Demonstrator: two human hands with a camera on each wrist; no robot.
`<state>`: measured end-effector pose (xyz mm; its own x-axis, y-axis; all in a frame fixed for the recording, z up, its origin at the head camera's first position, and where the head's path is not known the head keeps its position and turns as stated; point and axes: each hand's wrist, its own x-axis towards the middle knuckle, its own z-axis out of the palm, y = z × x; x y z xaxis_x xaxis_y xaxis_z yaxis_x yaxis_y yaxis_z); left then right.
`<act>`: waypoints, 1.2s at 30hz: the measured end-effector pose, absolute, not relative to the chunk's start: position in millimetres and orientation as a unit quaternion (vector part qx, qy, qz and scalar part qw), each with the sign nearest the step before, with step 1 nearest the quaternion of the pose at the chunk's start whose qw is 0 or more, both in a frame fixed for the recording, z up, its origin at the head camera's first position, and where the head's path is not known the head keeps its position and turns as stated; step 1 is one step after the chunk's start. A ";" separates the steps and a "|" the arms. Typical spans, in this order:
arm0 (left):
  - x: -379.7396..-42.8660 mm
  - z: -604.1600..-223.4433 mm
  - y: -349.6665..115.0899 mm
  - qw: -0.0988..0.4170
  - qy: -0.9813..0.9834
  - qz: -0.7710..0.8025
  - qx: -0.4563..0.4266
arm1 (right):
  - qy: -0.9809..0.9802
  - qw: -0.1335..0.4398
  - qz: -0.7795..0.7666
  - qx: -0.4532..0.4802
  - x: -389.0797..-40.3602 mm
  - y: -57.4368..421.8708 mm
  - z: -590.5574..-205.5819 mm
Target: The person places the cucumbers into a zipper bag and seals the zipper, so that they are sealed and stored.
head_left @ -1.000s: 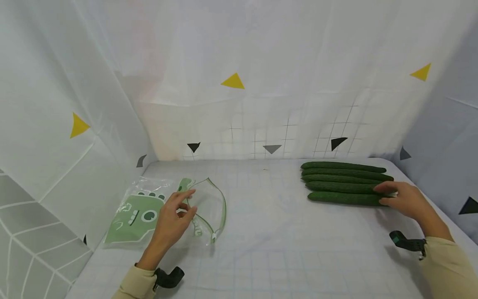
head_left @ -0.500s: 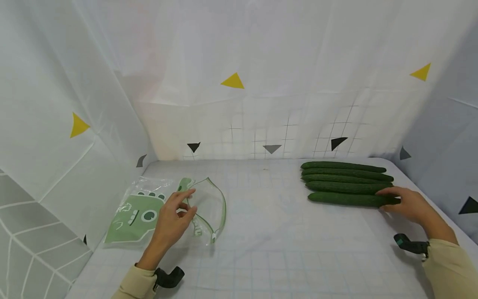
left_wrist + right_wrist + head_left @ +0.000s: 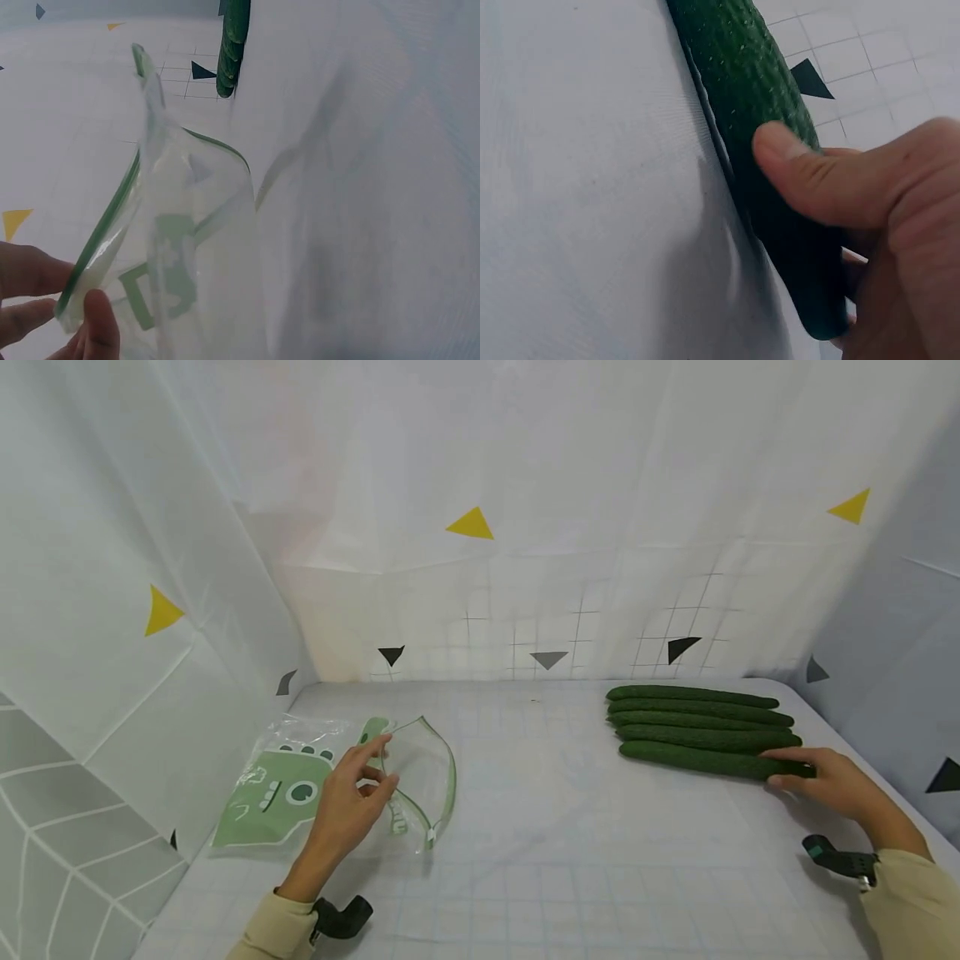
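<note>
A clear plastic zip bag (image 3: 273, 802) with a green cartoon face lies on its side at the left, its green-edged mouth spread wide toward the right. My left hand (image 3: 348, 802) pinches one edge of that mouth between thumb and fingers; the left wrist view shows the green zip strip (image 3: 105, 217) at the fingertips. On the right, my right hand (image 3: 840, 785) grips the near-right end of the front cucumber (image 3: 690, 759). In the right wrist view the thumb (image 3: 787, 161) lies over the cucumber's dark green, bumpy skin, with the other fingers partly hidden behind it.
Several more cucumbers (image 3: 697, 718) lie side by side just behind the gripped one. A white cloth (image 3: 540, 843) covers the table. White sheets with yellow and black triangles (image 3: 471, 523) stand behind and at both sides.
My right hand has slid right and slightly toward me; the front cucumber's right end has swung nearer, apart from the others. The left hand and bag stay put.
</note>
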<state>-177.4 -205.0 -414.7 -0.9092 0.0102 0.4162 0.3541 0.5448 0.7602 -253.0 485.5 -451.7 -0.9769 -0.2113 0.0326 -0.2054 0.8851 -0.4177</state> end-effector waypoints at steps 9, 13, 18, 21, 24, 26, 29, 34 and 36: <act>-177.1 -415.2 -204.4 0.188 -0.853 -0.474 -0.106 | 0.945 0.036 -0.312 -0.094 -251.5 480.3 -451.1; -176.9 -415.8 -203.8 0.192 -0.853 -0.475 -0.103 | 0.932 0.009 -0.346 -0.106 -249.3 472.5 -444.9; -176.9 -416.5 -202.9 0.192 -0.854 -0.475 -0.095 | 0.935 -0.014 -0.338 -0.110 -248.3 458.3 -432.0; -176.6 -416.8 -202.6 0.191 -0.852 -0.479 -0.093 | 0.942 -0.015 -0.314 -0.114 -249.7 447.7 -423.7; -176.1 -416.6 -202.5 0.191 -0.847 -0.487 -0.091 | 0.946 -0.016 -0.301 -0.120 -251.1 434.7 -415.9; -175.9 -416.4 -202.4 0.189 -0.844 -0.495 -0.088 | 0.948 -0.017 -0.295 -0.120 -251.5 425.3 -411.1; -175.4 -416.1 -201.4 0.184 -0.839 -0.505 -0.088 | 0.949 -0.019 -0.292 -0.119 -250.5 411.9 -404.7; -174.5 -413.8 -199.2 0.177 -0.837 -0.512 -0.085 | 0.948 -0.036 -0.291 -0.122 -248.5 394.3 -396.6; -174.2 -412.8 -198.7 0.175 -0.837 -0.512 -0.082 | 0.948 -0.042 -0.291 -0.120 -247.8 388.5 -394.5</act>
